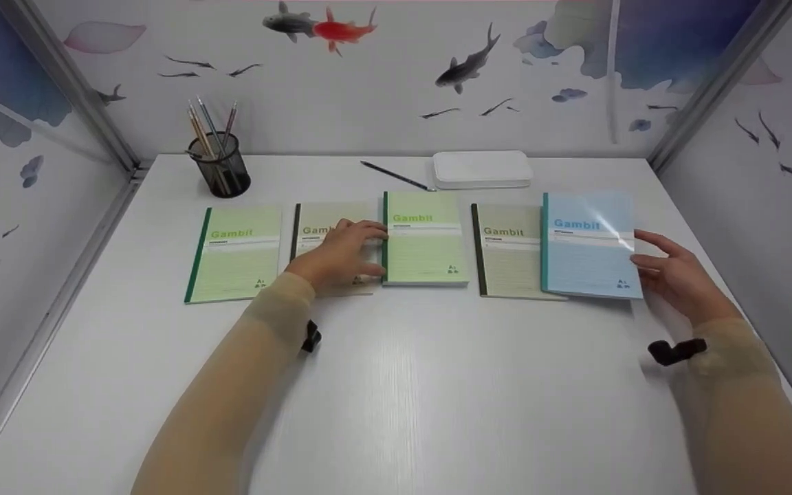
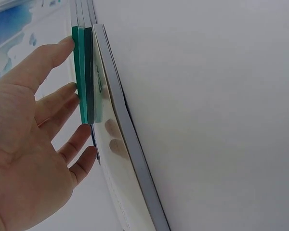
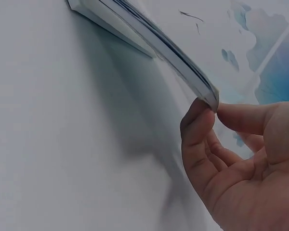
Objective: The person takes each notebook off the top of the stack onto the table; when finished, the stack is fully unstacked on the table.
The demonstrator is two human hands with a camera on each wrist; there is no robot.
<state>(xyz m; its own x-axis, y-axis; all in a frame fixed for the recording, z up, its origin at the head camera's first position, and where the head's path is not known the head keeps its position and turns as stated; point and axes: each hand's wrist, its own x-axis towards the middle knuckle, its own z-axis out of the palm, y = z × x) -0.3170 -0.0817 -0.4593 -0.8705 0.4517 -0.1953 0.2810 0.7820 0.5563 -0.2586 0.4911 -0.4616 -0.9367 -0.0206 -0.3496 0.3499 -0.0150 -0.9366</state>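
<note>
Five "Gambit" notebooks lie in a row on the white table (image 1: 396, 385). My left hand (image 1: 358, 240) lies flat on a beige notebook (image 1: 313, 223). Its straight fingertips (image 2: 70, 91) press against the spine of the thicker green notebook pile (image 1: 425, 240) in the middle, whose green spines (image 2: 84, 72) show in the left wrist view. My right hand (image 1: 650, 258) is at the right edge of the blue notebook (image 1: 588, 247), which overlaps another beige notebook (image 1: 506, 251). Thumb and index finger (image 3: 197, 120) pinch the blue notebook's edge (image 3: 183, 62) and hold it slightly off the table.
A light green notebook (image 1: 234, 254) lies at the far left of the row. Behind stand a black mesh pen cup (image 1: 221, 165), a loose pencil (image 1: 396, 177) and a flat white box (image 1: 482, 168). Booth walls close in the left, right and back.
</note>
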